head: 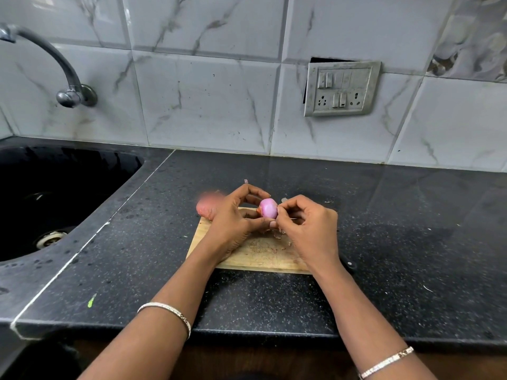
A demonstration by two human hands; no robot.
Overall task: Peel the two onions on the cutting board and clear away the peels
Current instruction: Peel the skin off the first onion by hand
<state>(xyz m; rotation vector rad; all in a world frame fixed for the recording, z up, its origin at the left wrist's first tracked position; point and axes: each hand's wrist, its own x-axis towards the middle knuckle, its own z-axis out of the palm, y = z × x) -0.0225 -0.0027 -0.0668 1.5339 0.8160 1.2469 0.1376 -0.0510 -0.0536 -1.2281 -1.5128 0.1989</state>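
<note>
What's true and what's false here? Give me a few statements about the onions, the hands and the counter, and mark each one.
1. The left hand holds a purple peeled onion above the cutting board. True.
2. The right hand rests flat on the counter. False: its fingertips pinch at the held onion.
3. The second onion lies in the sink. False: it sits at the board's far left corner, skin still on.
4. The sink is left of the board. True.
</note>
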